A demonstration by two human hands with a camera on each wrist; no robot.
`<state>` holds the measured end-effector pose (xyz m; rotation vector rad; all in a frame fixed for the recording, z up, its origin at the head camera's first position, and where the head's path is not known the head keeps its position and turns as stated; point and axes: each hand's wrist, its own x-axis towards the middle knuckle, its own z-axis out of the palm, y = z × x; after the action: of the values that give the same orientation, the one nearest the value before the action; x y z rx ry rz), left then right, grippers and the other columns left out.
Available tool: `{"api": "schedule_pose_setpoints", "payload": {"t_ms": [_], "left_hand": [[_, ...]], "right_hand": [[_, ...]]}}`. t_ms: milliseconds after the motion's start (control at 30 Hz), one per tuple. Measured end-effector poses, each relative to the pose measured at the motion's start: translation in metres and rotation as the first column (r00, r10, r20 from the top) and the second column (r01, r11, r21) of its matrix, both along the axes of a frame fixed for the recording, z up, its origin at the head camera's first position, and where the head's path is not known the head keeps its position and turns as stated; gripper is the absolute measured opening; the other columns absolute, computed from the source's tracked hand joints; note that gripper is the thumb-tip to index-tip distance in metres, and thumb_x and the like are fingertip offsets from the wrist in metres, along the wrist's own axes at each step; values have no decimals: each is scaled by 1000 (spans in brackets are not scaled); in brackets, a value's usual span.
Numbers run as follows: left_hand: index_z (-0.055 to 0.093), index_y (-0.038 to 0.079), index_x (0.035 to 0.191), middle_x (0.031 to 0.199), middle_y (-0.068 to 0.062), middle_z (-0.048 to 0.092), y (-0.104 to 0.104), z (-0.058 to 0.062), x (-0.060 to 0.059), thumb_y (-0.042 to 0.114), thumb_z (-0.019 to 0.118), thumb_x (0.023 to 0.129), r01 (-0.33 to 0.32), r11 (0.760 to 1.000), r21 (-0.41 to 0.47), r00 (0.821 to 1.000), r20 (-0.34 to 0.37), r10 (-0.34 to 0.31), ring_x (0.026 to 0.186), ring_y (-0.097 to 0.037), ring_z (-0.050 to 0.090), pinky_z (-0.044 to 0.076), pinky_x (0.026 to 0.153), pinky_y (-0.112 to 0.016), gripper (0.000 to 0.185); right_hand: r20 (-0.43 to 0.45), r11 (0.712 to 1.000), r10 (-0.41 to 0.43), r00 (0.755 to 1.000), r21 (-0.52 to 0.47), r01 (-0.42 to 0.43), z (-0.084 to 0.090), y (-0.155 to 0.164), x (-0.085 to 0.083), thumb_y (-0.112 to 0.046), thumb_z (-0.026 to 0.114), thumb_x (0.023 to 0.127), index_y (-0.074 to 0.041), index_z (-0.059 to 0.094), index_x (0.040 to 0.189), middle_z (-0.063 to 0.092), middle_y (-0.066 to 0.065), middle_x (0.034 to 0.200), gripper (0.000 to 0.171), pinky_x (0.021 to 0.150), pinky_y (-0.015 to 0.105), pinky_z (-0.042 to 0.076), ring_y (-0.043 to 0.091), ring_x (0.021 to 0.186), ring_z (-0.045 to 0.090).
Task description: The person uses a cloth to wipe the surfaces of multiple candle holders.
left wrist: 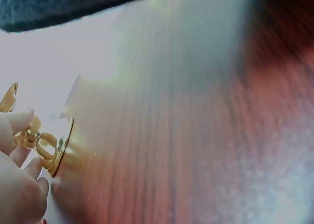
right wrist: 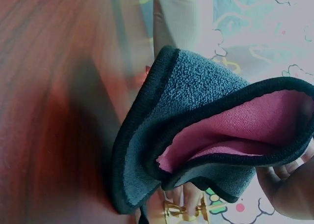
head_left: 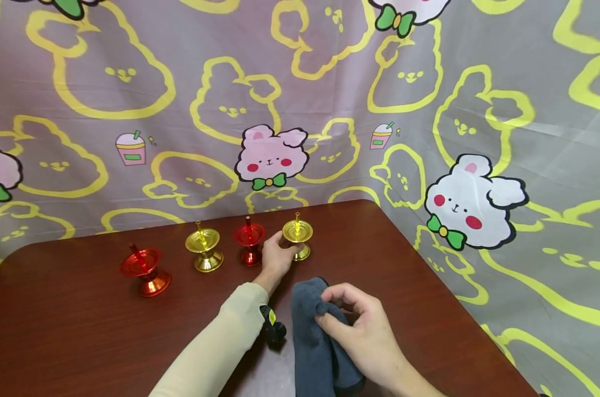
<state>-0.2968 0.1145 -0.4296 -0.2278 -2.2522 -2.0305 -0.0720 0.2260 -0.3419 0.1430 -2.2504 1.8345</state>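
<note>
At the right end of a row of candle holders, my left hand grips the stem of a gold candle holder. That holder stands upright in the head view. In the left wrist view, my fingers wrap its stem above the round base. My right hand pinches a folded dark grey cloth between thumb and fingers, and the cloth hangs down in front of me. The right wrist view shows its black edging and pink inner side.
Left of my left hand stand a red candle holder, another gold one and another red one. They are on a dark brown wooden table. A patterned curtain hangs behind the table and along its right side.
</note>
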Motion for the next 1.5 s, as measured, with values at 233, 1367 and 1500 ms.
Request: {"api": "schedule_pose_setpoints", "payload": {"t_ms": [233, 1367, 1500], "left_hand": [[52, -9, 138, 133, -26, 60, -23, -2, 16, -5, 77, 82, 121, 993, -12, 993, -7, -121, 126, -37, 56, 45, 103, -47, 61], [63, 3, 129, 130, -23, 62, -320, 48, 110, 16, 67, 96, -147, 775, -615, 987, -143, 74, 123, -44, 54, 42, 98, -61, 36], [60, 2, 133, 134, -26, 59, -347, 49, 113, 20, 66, 97, -163, 744, -648, 987, -117, 114, 124, -47, 52, 41, 96, -63, 40]], "right_hand": [[-79, 995, -102, 992, 10, 103, 6, 9, -13, -2, 79, 84, -5, 69, 100, 69, 11, 92, 19, 72, 31, 56, 22, 82, 66], [-494, 448, 16, 870, 781, 435, 28, 102, -146, 5, 67, 80, -1, 65, 98, 62, 17, 92, 19, 67, 53, 49, 38, 83, 61], [-483, 434, 1, 875, 789, 435, 41, 104, -142, 4, 67, 82, -1, 65, 98, 62, 19, 90, 18, 67, 54, 49, 39, 82, 60]]}}
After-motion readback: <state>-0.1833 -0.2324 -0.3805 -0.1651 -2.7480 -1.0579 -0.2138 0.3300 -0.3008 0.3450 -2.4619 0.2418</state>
